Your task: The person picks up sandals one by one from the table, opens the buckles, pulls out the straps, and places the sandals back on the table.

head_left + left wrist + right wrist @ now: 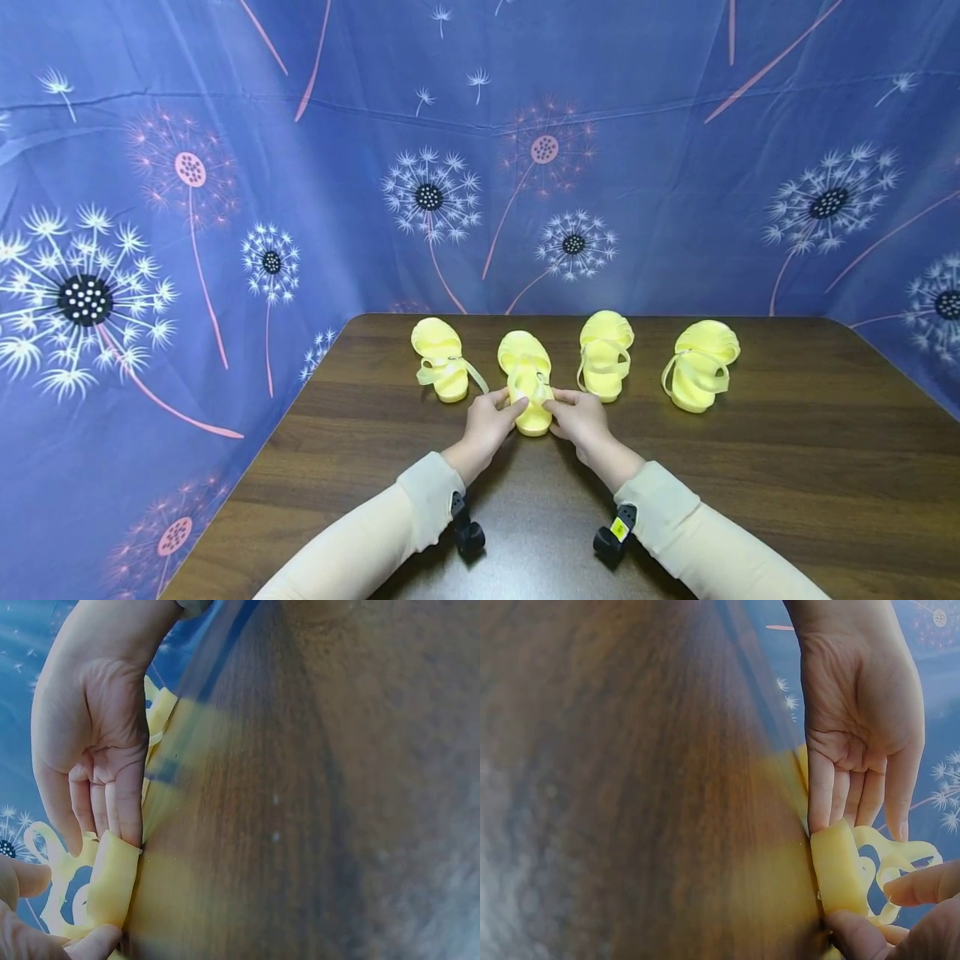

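Observation:
A yellow sandal (534, 421) lies on the table with its toe toward the back and its heel nearest me. My left hand (486, 427) grips its left side, the thumb up by the strap and the fingers lower along the edge. On the opposite side my right hand (587, 423) holds it in the same way, thumb near the buckle. The left wrist view shows the heel (114, 879) between both hands' fingertips. In the right wrist view the sandal's loose strap loops (900, 859) stand up between the two thumbs.
One yellow sandal (452, 387) stands to the left, its strap end trailing toward my left hand. Two more, a middle sandal (604, 327) and a far-right sandal (700, 335), stand to the right. Behind the brown wooden table (810, 467) hangs a blue dandelion-print cloth (660, 150).

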`<act>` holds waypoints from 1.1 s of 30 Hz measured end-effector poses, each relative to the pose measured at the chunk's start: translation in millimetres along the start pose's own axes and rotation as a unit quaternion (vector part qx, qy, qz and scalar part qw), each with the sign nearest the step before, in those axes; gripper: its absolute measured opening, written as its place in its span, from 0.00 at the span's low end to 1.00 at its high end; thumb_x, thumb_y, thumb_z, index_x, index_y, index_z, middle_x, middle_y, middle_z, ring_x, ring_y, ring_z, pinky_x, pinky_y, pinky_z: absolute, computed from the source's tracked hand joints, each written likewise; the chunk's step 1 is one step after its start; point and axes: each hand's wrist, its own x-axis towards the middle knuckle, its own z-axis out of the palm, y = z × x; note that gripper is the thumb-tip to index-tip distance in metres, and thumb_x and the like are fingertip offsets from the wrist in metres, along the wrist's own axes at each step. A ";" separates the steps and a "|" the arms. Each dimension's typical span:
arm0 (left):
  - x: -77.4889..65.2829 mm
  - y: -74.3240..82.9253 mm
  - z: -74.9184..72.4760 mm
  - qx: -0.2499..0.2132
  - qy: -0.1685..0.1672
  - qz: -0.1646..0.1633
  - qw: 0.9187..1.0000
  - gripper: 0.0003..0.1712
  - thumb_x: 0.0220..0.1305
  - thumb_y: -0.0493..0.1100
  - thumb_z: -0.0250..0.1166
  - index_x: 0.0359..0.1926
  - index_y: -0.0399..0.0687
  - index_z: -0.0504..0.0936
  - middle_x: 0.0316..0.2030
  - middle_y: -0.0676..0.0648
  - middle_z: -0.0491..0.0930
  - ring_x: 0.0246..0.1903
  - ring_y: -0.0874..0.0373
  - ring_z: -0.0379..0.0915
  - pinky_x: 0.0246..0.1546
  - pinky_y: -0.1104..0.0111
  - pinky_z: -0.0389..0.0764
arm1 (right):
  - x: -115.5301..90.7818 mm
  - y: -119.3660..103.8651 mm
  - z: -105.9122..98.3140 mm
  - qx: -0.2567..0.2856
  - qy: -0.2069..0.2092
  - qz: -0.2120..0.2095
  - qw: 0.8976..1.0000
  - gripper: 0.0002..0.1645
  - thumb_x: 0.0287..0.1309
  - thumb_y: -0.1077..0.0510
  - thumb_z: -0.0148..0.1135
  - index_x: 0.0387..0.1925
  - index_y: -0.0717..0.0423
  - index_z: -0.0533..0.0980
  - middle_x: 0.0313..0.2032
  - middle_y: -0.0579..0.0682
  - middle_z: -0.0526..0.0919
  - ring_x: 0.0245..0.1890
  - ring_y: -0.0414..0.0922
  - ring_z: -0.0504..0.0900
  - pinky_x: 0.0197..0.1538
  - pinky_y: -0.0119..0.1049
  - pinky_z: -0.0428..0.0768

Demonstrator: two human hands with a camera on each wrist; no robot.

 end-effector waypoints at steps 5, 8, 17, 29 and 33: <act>-2.2 -0.6 0.0 0.000 -0.002 0.004 1.000 0.32 0.65 0.44 0.64 0.63 0.27 0.68 0.57 0.32 0.76 0.54 0.46 0.77 0.48 0.64 0.83 | -2.7 0.5 0.7 -0.004 0.005 -0.001 1.000 0.23 0.62 0.64 0.57 0.58 0.70 0.73 0.55 0.66 0.78 0.45 0.43 0.79 0.45 0.38 0.84; -3.4 -1.1 0.0 0.000 -0.004 0.003 1.000 0.32 0.65 0.44 0.64 0.63 0.26 0.68 0.57 0.32 0.76 0.54 0.46 0.77 0.49 0.64 0.82 | -4.5 0.8 1.4 -0.011 0.009 -0.005 1.000 0.22 0.62 0.64 0.57 0.57 0.69 0.74 0.54 0.65 0.80 0.44 0.42 0.80 0.45 0.38 0.85; -4.7 -3.8 -0.3 -0.009 -0.010 0.005 1.000 0.33 0.65 0.43 0.64 0.64 0.26 0.67 0.57 0.31 0.76 0.55 0.46 0.76 0.49 0.64 0.82 | -6.6 1.1 0.3 -0.027 0.003 -0.008 1.000 0.22 0.62 0.63 0.57 0.57 0.66 0.73 0.53 0.65 0.80 0.47 0.46 0.81 0.47 0.39 0.84; -9.7 -1.5 -0.9 0.006 -0.010 0.005 1.000 0.33 0.66 0.44 0.64 0.64 0.27 0.68 0.55 0.32 0.78 0.53 0.48 0.78 0.47 0.64 0.83 | -8.7 1.1 -2.1 -0.026 -0.002 -0.007 1.000 0.20 0.62 0.63 0.58 0.54 0.66 0.75 0.52 0.65 0.81 0.46 0.46 0.81 0.47 0.40 0.84; -11.2 -1.2 -0.8 0.000 -0.010 0.004 1.000 0.32 0.65 0.44 0.64 0.63 0.29 0.69 0.55 0.33 0.78 0.53 0.49 0.78 0.47 0.64 0.83 | -10.2 1.0 -2.1 -0.026 -0.002 -0.006 1.000 0.20 0.62 0.63 0.58 0.54 0.67 0.74 0.53 0.66 0.80 0.46 0.46 0.81 0.47 0.41 0.84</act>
